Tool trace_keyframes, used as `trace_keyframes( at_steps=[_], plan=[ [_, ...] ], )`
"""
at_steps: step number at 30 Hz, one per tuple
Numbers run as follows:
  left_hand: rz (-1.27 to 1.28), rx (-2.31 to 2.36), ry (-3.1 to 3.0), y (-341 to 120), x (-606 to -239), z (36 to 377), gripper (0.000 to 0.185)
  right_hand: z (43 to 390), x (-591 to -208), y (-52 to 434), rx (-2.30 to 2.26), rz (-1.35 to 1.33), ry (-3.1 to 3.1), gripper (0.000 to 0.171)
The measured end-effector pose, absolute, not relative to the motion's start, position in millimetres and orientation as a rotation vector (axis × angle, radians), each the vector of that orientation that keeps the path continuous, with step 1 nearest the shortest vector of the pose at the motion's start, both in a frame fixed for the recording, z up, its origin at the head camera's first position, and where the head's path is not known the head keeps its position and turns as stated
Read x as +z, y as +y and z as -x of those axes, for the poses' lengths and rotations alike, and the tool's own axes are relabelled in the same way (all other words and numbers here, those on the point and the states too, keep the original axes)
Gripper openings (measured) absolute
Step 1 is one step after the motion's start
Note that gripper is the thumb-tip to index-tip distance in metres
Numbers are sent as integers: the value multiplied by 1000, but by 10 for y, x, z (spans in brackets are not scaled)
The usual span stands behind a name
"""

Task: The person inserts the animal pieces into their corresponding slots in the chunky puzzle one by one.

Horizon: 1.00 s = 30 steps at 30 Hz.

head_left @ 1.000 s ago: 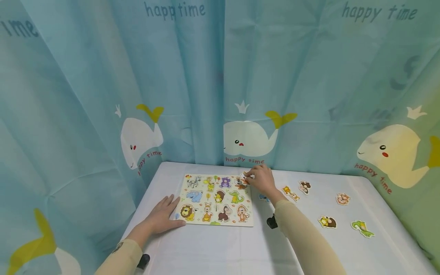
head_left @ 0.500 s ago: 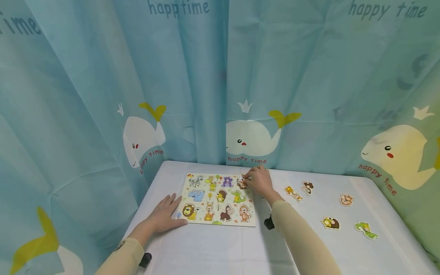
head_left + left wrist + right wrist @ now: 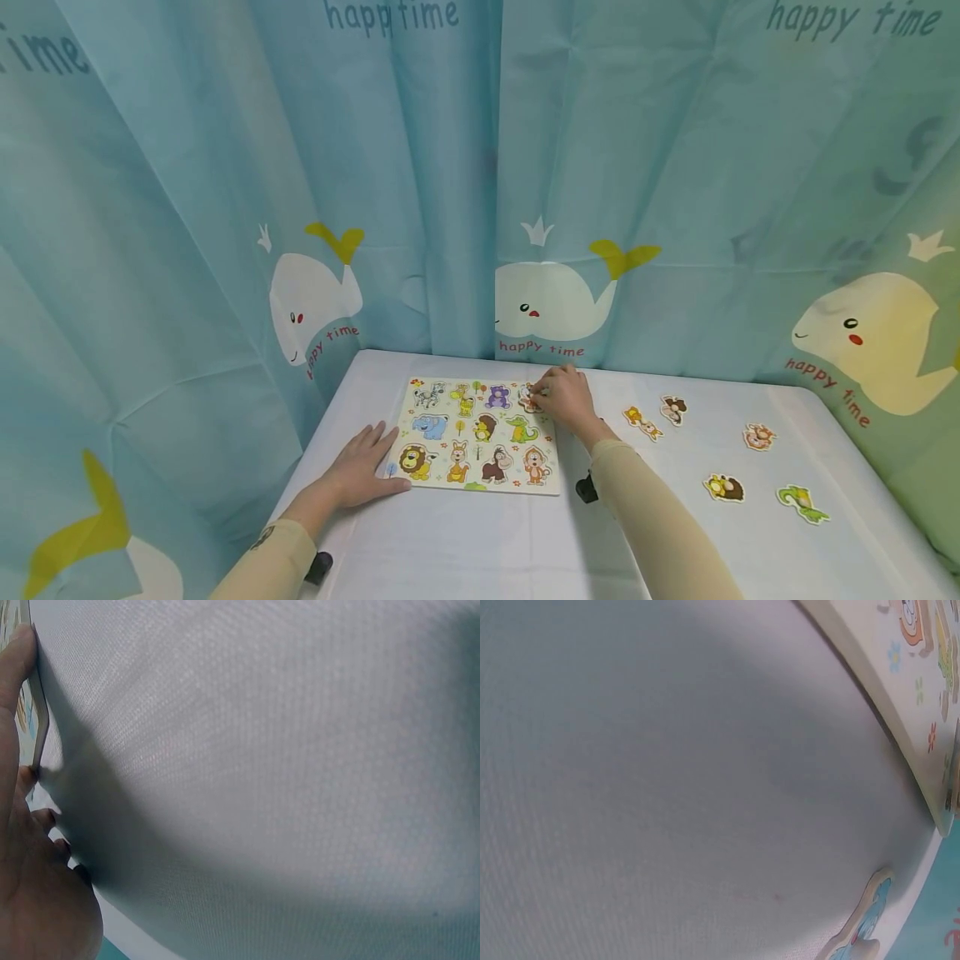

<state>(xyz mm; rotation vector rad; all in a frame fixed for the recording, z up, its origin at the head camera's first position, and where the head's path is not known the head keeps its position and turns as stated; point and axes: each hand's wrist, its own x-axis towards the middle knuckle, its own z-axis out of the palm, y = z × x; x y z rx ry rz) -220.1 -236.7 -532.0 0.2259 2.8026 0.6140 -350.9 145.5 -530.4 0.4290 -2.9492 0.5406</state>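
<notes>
A wooden animal puzzle board lies on the white table, with several animal pieces set in it. My right hand is at the board's far right corner and pinches a small animal piece there. Flat on the table rests my left hand, fingers straight, touching the board's near left corner. In the right wrist view the board's edge shows, and a blue piece lies beside it on the cloth.
Several loose animal pieces lie right of the board: an orange one, a brown one, a pink one, a yellow-brown one and a green one. A blue whale-print curtain surrounds the table.
My right hand has shifted slightly left and lower over the board's far right corner with the piece. The left hand has stayed put.
</notes>
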Motion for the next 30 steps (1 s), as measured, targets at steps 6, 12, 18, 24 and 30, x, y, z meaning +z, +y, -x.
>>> trace_keyframes(
  at_steps=[6,12,18,24,30],
  plan=[
    [-230,613,2806,-2365,-5320,2201,105,3520,-5338,1449,539,-433,-2951,8],
    [-224,626,2800,-2367,-5325,2202,105,3506,-5333,1429,530,-434,-2957,8],
    [-222,640,2787,-2363,-5319,2203,106,3502,-5331,1426,532,-438,-2963,8],
    [-222,647,2791,-2357,-5305,2193,106,3502,-5348,1425,538,-442,-2970,8],
    [-228,645,2793,-2363,-5300,2185,105,3501,-5354,1420,549,-435,-2967,8]
  ],
)
